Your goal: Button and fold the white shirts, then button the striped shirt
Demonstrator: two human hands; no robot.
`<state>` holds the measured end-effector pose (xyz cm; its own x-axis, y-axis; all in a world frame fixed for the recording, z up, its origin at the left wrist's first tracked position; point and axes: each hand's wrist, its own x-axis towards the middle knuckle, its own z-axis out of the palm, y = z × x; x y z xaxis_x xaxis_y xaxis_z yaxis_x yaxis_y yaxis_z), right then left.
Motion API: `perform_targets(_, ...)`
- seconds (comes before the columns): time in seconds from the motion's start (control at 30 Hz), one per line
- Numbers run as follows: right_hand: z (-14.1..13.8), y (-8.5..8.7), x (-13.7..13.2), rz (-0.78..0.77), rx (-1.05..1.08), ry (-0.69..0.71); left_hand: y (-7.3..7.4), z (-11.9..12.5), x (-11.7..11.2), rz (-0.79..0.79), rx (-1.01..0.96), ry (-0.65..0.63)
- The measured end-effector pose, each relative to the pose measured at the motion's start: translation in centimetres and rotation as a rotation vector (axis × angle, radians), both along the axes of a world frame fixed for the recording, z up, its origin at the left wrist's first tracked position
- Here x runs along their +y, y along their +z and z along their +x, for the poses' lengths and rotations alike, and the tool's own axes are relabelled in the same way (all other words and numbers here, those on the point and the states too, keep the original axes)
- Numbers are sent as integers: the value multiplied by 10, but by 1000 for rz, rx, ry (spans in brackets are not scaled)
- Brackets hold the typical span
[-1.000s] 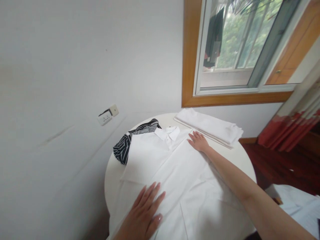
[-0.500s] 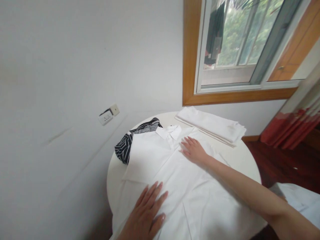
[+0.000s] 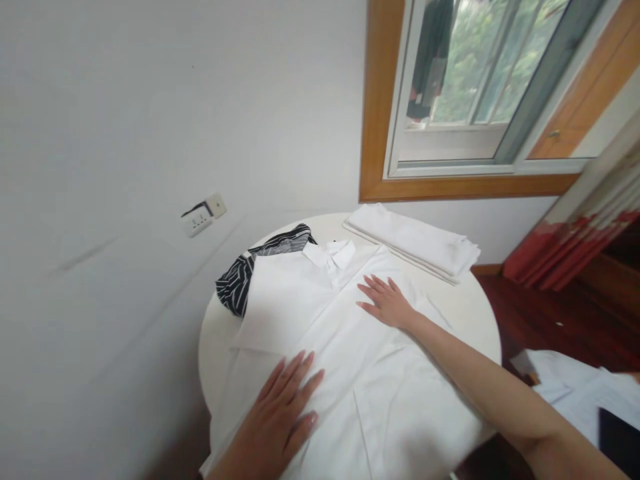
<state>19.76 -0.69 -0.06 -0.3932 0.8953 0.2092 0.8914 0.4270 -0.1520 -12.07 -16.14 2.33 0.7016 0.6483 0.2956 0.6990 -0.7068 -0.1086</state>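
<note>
A white collared shirt [image 3: 295, 293] lies spread over a round white table [image 3: 483, 313], its collar toward the wall. My left hand [image 3: 280, 407] rests flat on the lower left of the shirt, fingers apart. Higher up and to the right, my right hand [image 3: 385, 300] lies on the shirt below the collar with its fingers spread. Neither hand grips the cloth. Some creases run across the fabric between and below the hands.
Behind the shirt's left shoulder sits a black-and-white striped cloth [image 3: 235, 283]. A folded white cloth [image 3: 410, 237] lies at the table's far right. White fabric [image 3: 565, 373] is at lower right. The wall carries a socket [image 3: 197, 220] and a window [image 3: 450, 180].
My right hand has slid slightly down the shirt, away from the collar, with its fingers spread wider. The left hand stays flat on the shirt. The view has shifted a little to the right.
</note>
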Motion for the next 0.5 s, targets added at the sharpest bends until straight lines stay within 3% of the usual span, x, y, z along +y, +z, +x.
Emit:
perform_targets(0.13,13,-2,9,-3,-19,-108,-11,-7,4,44,-17,-8)
perform_targets(0.27,33,-3,19,-14,-27,-18,-15,-12,4,89,-4,0)
perform_targets(0.5,61,-9,28,37,13,83,-7,-9,-3,103,36,-2)
